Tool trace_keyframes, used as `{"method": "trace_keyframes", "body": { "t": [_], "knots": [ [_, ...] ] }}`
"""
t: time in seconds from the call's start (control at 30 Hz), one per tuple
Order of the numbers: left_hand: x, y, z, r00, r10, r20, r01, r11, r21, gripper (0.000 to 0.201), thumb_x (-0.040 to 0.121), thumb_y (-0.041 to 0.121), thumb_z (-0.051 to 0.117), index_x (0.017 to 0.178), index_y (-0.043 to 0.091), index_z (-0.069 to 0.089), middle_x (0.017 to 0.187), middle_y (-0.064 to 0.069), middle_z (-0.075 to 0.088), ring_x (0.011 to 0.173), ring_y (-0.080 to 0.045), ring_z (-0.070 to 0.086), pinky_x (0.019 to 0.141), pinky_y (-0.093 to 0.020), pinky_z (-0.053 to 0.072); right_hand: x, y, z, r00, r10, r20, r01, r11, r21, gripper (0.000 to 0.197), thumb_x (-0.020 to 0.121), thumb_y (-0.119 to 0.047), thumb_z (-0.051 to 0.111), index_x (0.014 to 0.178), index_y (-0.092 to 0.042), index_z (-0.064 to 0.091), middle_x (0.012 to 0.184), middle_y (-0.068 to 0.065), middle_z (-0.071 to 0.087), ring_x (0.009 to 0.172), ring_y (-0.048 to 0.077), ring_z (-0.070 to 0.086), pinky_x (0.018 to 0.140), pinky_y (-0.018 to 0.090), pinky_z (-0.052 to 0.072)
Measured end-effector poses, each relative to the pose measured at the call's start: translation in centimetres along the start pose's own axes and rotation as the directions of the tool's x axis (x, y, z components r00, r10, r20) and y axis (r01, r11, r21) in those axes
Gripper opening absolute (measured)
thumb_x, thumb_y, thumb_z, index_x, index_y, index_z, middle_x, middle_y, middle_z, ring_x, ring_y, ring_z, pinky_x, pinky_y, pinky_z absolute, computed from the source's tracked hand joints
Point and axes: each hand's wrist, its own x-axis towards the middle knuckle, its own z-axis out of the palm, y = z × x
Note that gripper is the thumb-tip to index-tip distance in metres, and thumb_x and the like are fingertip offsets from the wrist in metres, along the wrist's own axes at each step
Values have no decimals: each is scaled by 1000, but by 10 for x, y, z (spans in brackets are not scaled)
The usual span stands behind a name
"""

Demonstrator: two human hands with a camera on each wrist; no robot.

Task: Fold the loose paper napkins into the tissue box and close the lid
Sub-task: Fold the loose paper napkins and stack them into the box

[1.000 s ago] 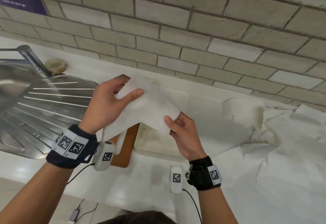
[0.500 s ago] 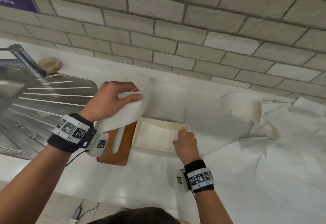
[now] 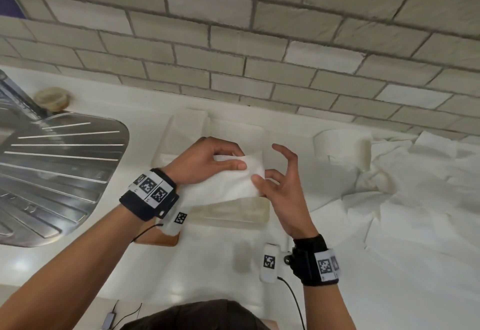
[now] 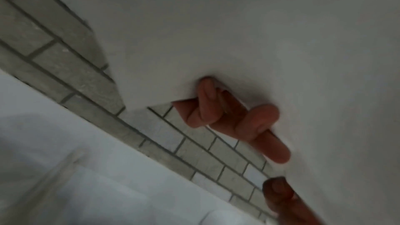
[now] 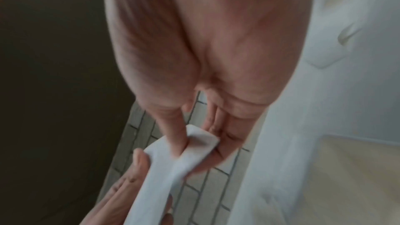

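Observation:
A folded white napkin point(image 3: 228, 184) is held over the cream tissue box point(image 3: 226, 221) on the white counter. My left hand point(image 3: 233, 159) grips the napkin's top edge, thumb in front and fingers curled behind point(image 4: 207, 107). My right hand point(image 3: 259, 181) pinches its right end between the thumb point(image 5: 175, 136) and the fingers behind; the other fingers spread upward. The napkin point(image 4: 259, 40) fills most of the left wrist view. Only a corner of the brown wooden lid point(image 3: 166, 240) shows, left of the box under my left wrist. The inside of the box is hidden by the napkin.
A pile of loose napkins point(image 3: 415, 199) and a tissue roll point(image 3: 342, 147) lie to the right. A steel sink drainboard point(image 3: 52, 173) sits at the left with a tap. The brick wall point(image 3: 259, 43) runs along the back of the counter.
My right hand has lifted out of the box and taken the napkin's right end. My left hand has carried the napkin rightward, from above the lid to over the box.

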Motion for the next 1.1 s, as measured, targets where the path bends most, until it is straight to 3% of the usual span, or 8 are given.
{"method": "trace_keyframes", "body": {
  "t": [0.1, 0.23, 0.4, 0.57, 0.67, 0.77, 0.93, 1.1],
  "knots": [
    [-2, -40, 1, 979, -191, 73, 168, 955, 243, 43, 79, 49, 90, 115, 43, 68, 97, 10, 75, 93, -9, 69, 85, -34, 57, 1, 36, -1, 981, -1, -196, -44, 974, -223, 63, 95, -14, 79, 138, -41, 43, 91, 9, 77, 83, 17, 75, 79, 36, 63],
    [-8, -82, 14, 919, -390, 56, 336, 850, 406, 49, 85, 27, 88, 114, 38, 50, 103, -4, 60, 92, -22, 62, 75, -35, 55, 2, 78, 5, 989, -44, -142, -57, 768, -637, 45, 97, -4, 63, 125, -37, 49, 65, 3, 57, 58, 18, 55, 61, 37, 51],
    [-13, -105, 48, 938, -346, 5, 236, 651, 721, 36, 93, 5, 71, 90, 26, 43, 94, -1, 58, 81, -24, 65, 64, -33, 48, 6, 97, 19, 997, 4, -79, -75, 348, -934, 26, 99, 6, 48, 111, -12, 62, 103, 9, 65, 83, 29, 58, 69, 35, 39],
    [-15, -90, 60, 925, -375, 58, 154, 510, 846, 17, 98, 8, 65, 109, 20, 60, 119, -5, 66, 106, -27, 67, 79, -36, 49, 5, 79, 22, 993, 113, -24, -52, 252, -966, 24, 106, -7, 52, 127, -13, 61, 117, 12, 66, 101, 32, 68, 81, 39, 53],
    [-21, -64, 64, 963, -244, -116, 237, 562, 793, 16, 100, 24, 69, 115, 17, 66, 114, -6, 68, 105, -30, 66, 79, -41, 56, 5, 56, -15, 991, -116, -72, -20, 402, -915, 16, 101, -12, 57, 112, -18, 67, 98, 10, 72, 87, 32, 69, 73, 40, 56],
    [-29, -21, 88, 970, -63, -234, 202, 745, 636, 8, 99, 26, 68, 104, 19, 68, 101, -3, 70, 97, -28, 67, 71, -38, 54, 9, 50, -90, 993, -101, -54, -12, 377, -926, 23, 95, -4, 59, 107, -20, 71, 97, 8, 77, 89, 31, 72, 76, 41, 60],
    [-7, 24, 179, 1000, -28, 2, 23, 877, 479, 9, 104, 30, 57, 104, 23, 64, 102, 3, 68, 88, -27, 68, 73, -43, 57, 25, 78, -208, 962, 272, 35, -17, 187, -982, 47, 92, 8, 63, 125, -25, 68, 129, 5, 68, 121, 27, 65, 98, 35, 53],
    [41, 19, 272, 931, -306, 198, 141, 803, 579, 43, 110, 42, 50, 147, 22, 44, 133, -13, 53, 107, -43, 65, 81, -45, 48, 37, 105, -257, 897, 389, 208, 169, 134, -976, 89, 80, -19, 92, 155, -35, 47, 159, -3, 47, 145, 24, 46, 119, 45, 41]
  ]
}}
